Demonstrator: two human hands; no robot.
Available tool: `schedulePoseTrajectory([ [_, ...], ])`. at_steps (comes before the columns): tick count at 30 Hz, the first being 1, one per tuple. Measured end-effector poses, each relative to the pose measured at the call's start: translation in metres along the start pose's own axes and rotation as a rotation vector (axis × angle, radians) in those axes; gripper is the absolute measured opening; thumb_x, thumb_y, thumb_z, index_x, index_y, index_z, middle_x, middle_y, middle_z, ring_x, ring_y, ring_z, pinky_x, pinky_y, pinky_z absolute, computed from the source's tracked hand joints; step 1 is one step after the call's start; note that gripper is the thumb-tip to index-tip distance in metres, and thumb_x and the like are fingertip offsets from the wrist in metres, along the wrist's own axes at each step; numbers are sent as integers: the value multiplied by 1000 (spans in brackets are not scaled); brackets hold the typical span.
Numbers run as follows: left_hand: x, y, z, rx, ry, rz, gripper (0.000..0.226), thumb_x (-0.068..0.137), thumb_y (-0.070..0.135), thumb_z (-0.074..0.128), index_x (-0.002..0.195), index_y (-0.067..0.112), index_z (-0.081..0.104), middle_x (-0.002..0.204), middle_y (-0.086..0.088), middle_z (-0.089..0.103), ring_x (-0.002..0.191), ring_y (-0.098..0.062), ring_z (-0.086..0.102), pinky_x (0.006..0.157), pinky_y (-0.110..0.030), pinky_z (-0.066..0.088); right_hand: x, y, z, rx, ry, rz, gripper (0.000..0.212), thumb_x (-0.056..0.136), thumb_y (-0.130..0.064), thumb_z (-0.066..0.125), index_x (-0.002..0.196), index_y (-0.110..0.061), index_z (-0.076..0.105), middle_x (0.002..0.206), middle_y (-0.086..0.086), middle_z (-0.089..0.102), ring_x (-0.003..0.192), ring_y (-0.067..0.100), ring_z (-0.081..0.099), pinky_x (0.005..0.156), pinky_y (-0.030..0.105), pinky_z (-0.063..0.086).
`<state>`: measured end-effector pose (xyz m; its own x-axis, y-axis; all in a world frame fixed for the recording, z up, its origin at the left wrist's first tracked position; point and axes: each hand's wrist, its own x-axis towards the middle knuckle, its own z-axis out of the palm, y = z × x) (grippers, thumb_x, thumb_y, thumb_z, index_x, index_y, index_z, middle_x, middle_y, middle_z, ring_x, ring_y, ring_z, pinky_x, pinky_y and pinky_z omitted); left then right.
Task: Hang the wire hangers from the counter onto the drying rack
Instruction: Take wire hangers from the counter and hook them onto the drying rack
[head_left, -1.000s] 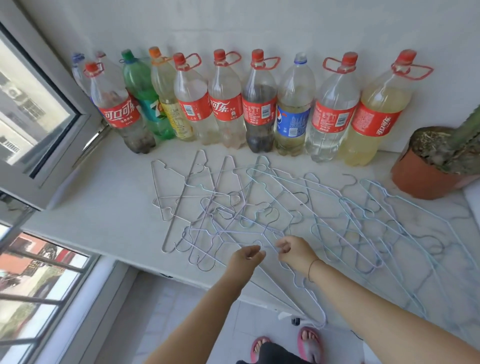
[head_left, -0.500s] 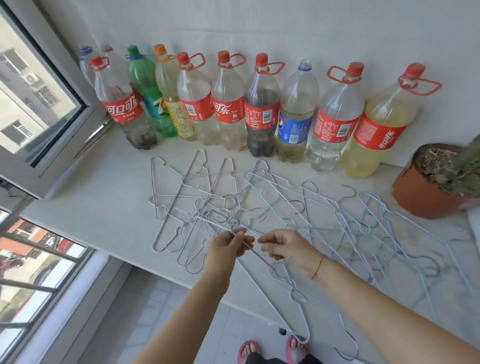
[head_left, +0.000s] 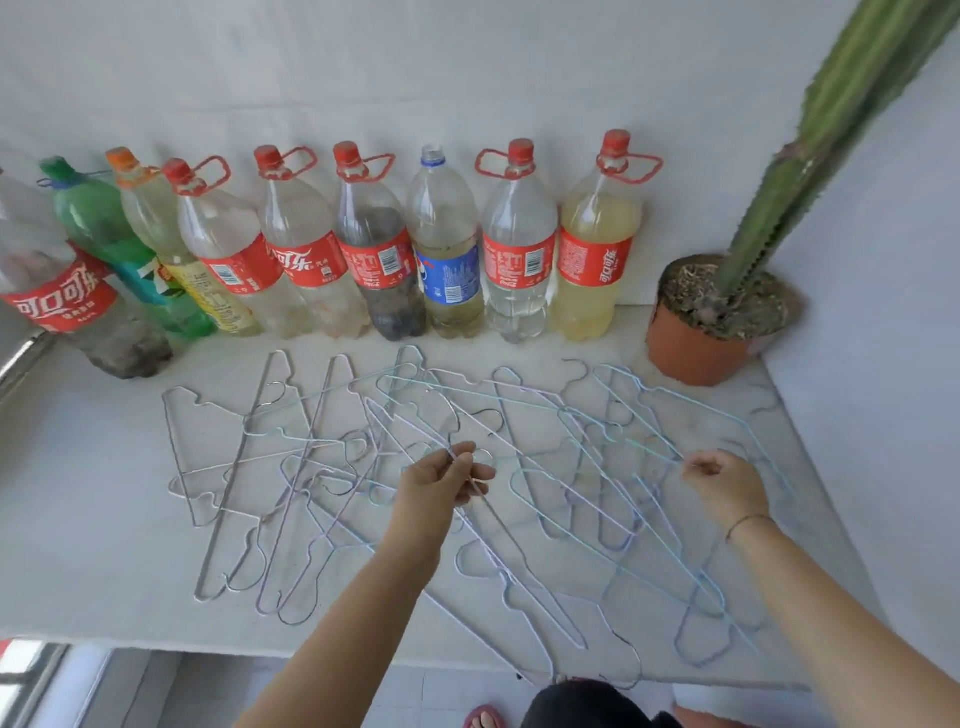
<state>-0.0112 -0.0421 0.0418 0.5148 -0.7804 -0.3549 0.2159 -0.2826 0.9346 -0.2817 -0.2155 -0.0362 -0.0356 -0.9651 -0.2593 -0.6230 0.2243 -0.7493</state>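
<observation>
Plenty of pale counter (head_left: 93, 519) under us, a row of plastic bottles (head_left: 519, 260) along the back wall and a potted cactus (head_left: 696, 348) at the right end. Across the middle the wire hangers (head_left: 395, 415) lie flat in a tangle. Our left hand (head_left: 447, 483) pinches the thin wire of one lilac hanger (head_left: 514, 571) between thumb and fingertips, its length trailing toward the near edge. Our right hand (head_left: 724, 486) sits well apart with fingers curled at a pale blue wire; whether it truly grips, we cannot tell.
</observation>
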Motion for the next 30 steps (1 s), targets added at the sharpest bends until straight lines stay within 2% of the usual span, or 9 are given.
schedulePoseTrajectory([
  [3, 7, 0, 19, 33, -67, 4, 17, 96, 10, 47, 100, 13, 63, 67, 6, 72, 58, -8, 60, 68, -25, 44, 1, 22, -21, -70, 38, 84, 21, 77, -4, 66, 97, 0, 69, 99, 19, 69, 96, 32, 63, 78, 29, 41],
  [7, 11, 0, 45, 92, -156, -2, 18, 97, 10, 46, 103, 14, 62, 67, 8, 72, 57, -4, 61, 64, -21, 44, -6, 37, -33, -124, 47, 106, 16, 76, -6, 66, 91, -1, 70, 95, 19, 69, 93, 32, 64, 73, 29, 41],
  [10, 13, 0, 63, 110, -216, -13, 18, 97, 9, 45, 102, 16, 62, 68, 7, 73, 58, -7, 61, 62, -18, 45, -10, 48, -34, -149, 50, 125, 18, 76, -8, 66, 92, -2, 70, 94, 17, 70, 93, 32, 64, 74, 27, 40],
  [14, 13, -2, 77, 141, -254, -25, 19, 96, 9, 46, 103, 14, 63, 71, 4, 74, 61, -12, 61, 67, -24, 45, -16, 55, -29, -221, 11, 171, 14, 76, -10, 64, 89, -6, 68, 94, 14, 69, 93, 31, 63, 77, 31, 47],
  [17, 12, -6, 82, 158, -270, -34, 19, 96, 9, 47, 102, 14, 64, 73, 2, 74, 60, -11, 61, 68, -26, 44, -18, 55, -27, -319, 51, 186, 11, 80, -17, 60, 89, -14, 66, 97, 10, 69, 94, 30, 62, 76, 33, 47],
  [20, 10, -8, 84, 174, -271, -36, 19, 96, 9, 47, 101, 15, 64, 71, 3, 74, 58, -9, 61, 67, -26, 44, -13, 55, -28, -335, 171, 129, 18, 85, -26, 57, 97, -13, 63, 100, 12, 67, 96, 33, 61, 77, 35, 47],
  [24, 11, -11, 84, 190, -271, -39, 19, 96, 8, 47, 102, 15, 64, 70, 4, 74, 58, -8, 62, 66, -24, 46, 10, 56, -38, -442, 257, 34, 30, 83, -24, 61, 110, -11, 61, 115, 15, 57, 108, 35, 51, 88, 41, 43],
  [27, 13, -12, 87, 184, -269, -41, 18, 95, 9, 48, 104, 14, 64, 70, 4, 74, 57, -7, 61, 64, -23, 46, 32, 56, -48, -507, 190, 75, 42, 84, -30, 60, 123, -14, 55, 127, 14, 50, 117, 35, 46, 93, 41, 39],
  [30, 15, -13, 92, 179, -265, -47, 19, 96, 9, 48, 105, 13, 64, 71, 4, 74, 58, -7, 61, 62, -20, 44, 52, 51, -53, -441, 74, 122, 48, 85, -33, 60, 129, -15, 49, 134, 12, 47, 123, 34, 43, 99, 42, 37],
])
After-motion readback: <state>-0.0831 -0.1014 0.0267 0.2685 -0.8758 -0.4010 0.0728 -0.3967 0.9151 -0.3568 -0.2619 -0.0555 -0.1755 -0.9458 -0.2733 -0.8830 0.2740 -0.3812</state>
